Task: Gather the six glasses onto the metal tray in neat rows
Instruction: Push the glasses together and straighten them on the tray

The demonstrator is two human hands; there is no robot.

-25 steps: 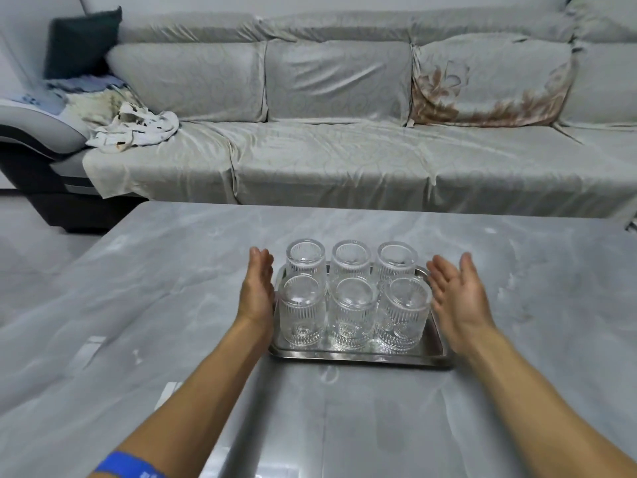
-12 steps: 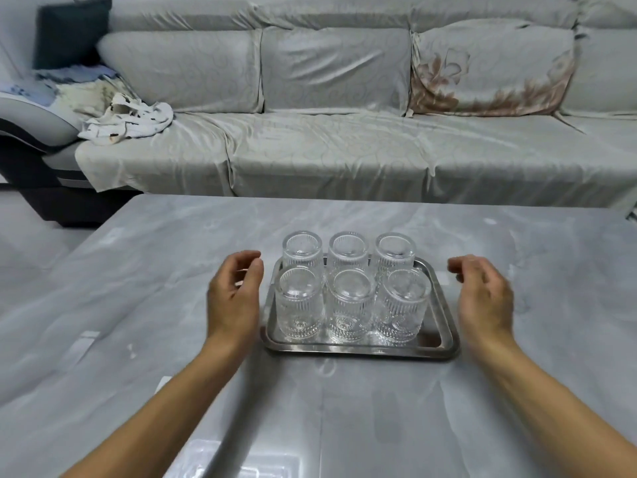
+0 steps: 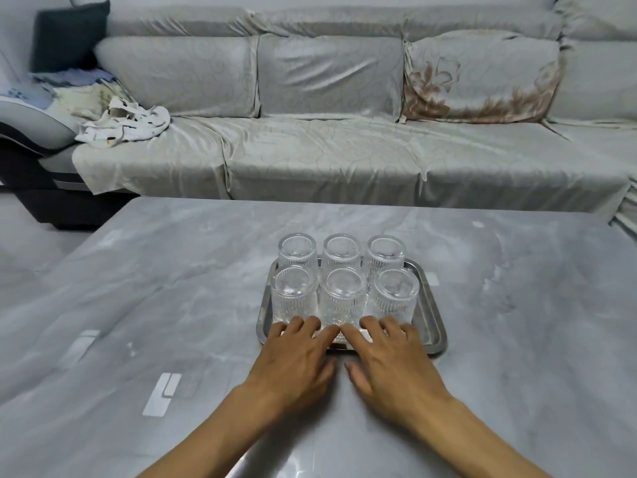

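On the grey marbled desk (image 3: 172,288), the metal tray (image 3: 432,315) carries all six glasses (image 3: 343,294), apparently inverted, in two rows of three. Both hands lie flat, palms down, at the tray's near edge: the left hand (image 3: 296,360) and right hand (image 3: 389,360) side by side, fingertips (image 3: 312,322) reaching over the rim to the feet of the front row. Neither grip is closed on anything; fingers are extended and spread. Judged purpose: nudging the front row square or steadying the tray. Gathering appears complete; only alignment remains.
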